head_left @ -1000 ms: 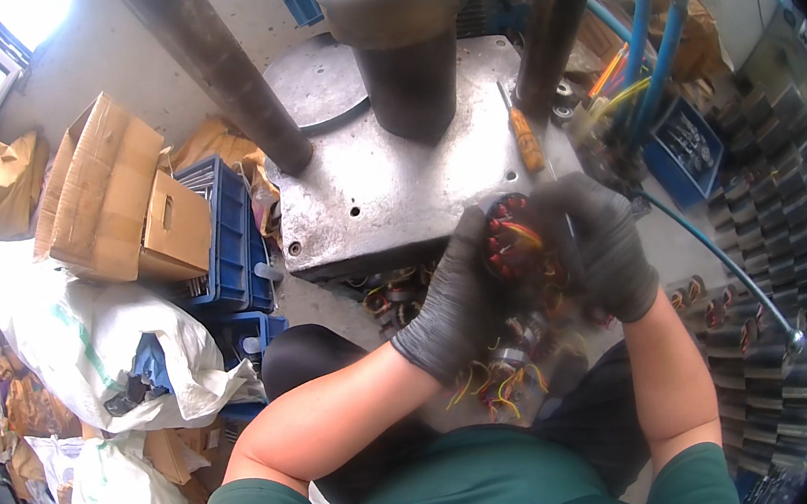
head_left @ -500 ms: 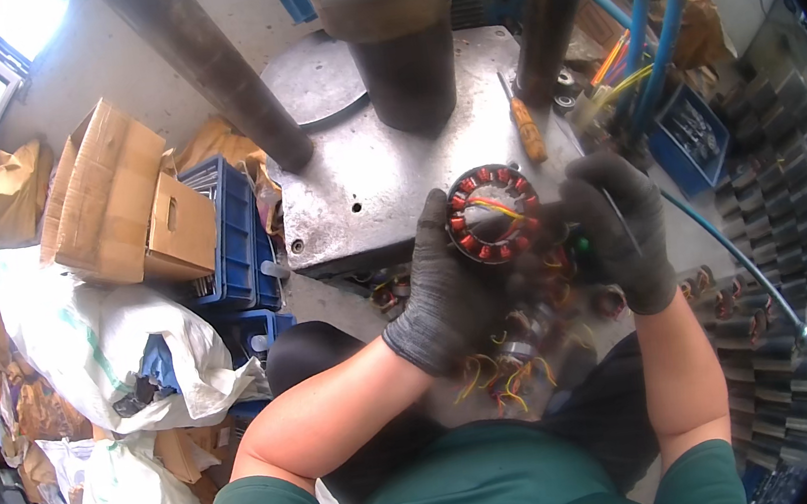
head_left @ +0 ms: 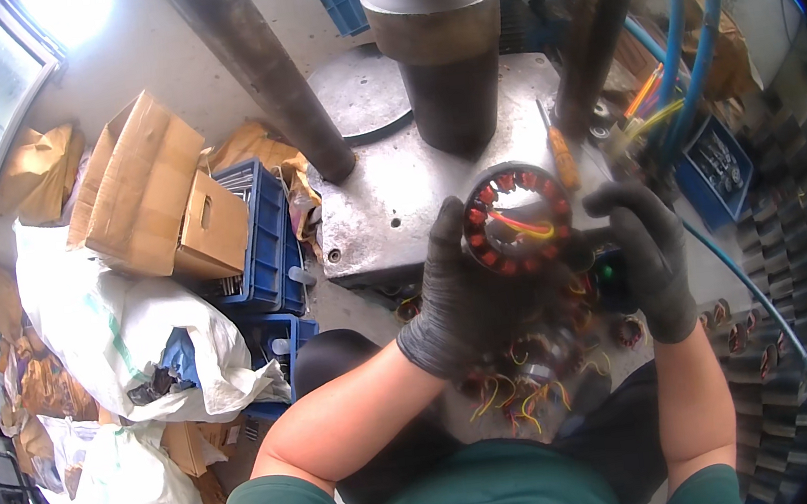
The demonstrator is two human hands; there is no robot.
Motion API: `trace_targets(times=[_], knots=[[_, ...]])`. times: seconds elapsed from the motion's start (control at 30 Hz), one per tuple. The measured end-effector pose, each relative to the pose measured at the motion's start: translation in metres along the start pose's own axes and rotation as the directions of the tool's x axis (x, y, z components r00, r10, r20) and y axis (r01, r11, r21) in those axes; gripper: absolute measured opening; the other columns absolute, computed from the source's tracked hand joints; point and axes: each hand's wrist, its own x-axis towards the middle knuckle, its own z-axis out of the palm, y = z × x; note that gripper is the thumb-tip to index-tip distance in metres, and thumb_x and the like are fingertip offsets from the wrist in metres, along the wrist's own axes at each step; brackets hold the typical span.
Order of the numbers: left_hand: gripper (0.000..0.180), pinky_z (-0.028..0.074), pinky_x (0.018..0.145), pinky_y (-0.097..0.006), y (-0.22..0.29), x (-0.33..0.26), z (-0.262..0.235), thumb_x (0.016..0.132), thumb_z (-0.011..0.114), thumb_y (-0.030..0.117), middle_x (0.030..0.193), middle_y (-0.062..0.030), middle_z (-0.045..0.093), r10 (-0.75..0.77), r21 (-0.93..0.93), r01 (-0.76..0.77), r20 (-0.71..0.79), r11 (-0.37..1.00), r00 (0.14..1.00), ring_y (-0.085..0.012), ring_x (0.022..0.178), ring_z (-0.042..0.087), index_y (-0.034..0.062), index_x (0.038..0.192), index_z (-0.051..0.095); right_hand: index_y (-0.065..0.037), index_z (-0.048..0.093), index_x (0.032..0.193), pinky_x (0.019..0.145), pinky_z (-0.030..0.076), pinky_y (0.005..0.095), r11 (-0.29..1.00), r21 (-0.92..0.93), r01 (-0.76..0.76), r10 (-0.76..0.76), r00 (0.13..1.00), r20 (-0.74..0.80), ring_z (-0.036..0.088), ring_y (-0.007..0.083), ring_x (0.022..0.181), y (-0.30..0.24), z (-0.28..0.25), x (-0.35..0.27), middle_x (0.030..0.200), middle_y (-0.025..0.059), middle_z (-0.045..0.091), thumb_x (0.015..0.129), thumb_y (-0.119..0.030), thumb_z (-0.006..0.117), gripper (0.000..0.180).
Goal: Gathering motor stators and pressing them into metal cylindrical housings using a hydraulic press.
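Observation:
My left hand [head_left: 454, 296], in a dark grey knit glove, grips a motor stator [head_left: 478, 234] from its left and underside. The stator is a dark ring with red copper windings around its inside. Yellow and red lead wires [head_left: 525, 228] cross its opening. Just right of the ring is my right hand [head_left: 655, 266], gloved alike, its index finger bent and standing apart from the thumb. I see no thing between those fingers; whether the thumb touches the ring is unclear. A small green spot [head_left: 608, 272] shows beside the palm, on something dark I cannot make out.
A metal press bed [head_left: 369, 216] stands ahead, with a thick ram [head_left: 450, 95], two columns and a wooden-handled screwdriver [head_left: 564, 160]. Several stators with wires [head_left: 530, 377] lie below my hands. Left are cardboard boxes [head_left: 139, 189], blue crates and white sacks; right, stacked metal parts [head_left: 803, 304].
The view has shifted, so the surroundings sit lower and further right. My right hand's fingers have spread apart, and the thin light line across them is gone. My left hand keeps the stator.

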Motion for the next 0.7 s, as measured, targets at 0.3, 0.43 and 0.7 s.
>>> trace_targets(times=[0.3,0.43,0.7], knots=[[0.092,0.05,0.093,-0.043,0.002,-0.003,0.009,0.078,0.06,0.076,0.127,-0.0203,0.059,0.074,0.105,-0.069,-0.045,0.992,0.996,-0.0313,0.102,0.063,0.0063,0.138,0.05,-0.002,0.06,0.117,0.077,0.053,0.0303,0.98,-0.155,0.124,-0.111,0.99,0.088,0.066,0.0133,0.082,0.026,-0.008,0.0,0.096,0.0057,0.064,0.098,-0.013,0.058,0.023],[0.093,0.048,0.097,-0.045,0.004,-0.004,0.001,0.078,0.061,0.075,0.131,-0.0185,0.057,0.104,0.185,-0.096,-0.032,0.978,0.994,-0.0321,0.108,0.061,0.007,0.14,0.048,0.0,0.061,0.106,0.075,0.051,0.0309,0.871,-0.432,0.233,-0.17,0.969,0.179,0.065,0.0162,0.083,0.035,-0.005,0.008,0.092,0.0095,0.062,0.093,-0.006,0.061,0.014],[0.097,0.041,0.106,-0.048,0.001,-0.01,-0.006,0.08,0.055,0.078,0.146,-0.017,0.044,0.1,-0.097,-0.089,0.12,0.991,0.988,-0.0312,0.13,0.045,0.008,0.146,0.039,-0.001,0.063,0.106,0.08,0.051,0.0363,0.848,-0.464,0.258,-0.2,0.965,0.17,0.064,0.0299,0.089,0.051,0.015,0.013,0.098,0.0164,0.063,0.087,-0.007,0.066,0.02]])
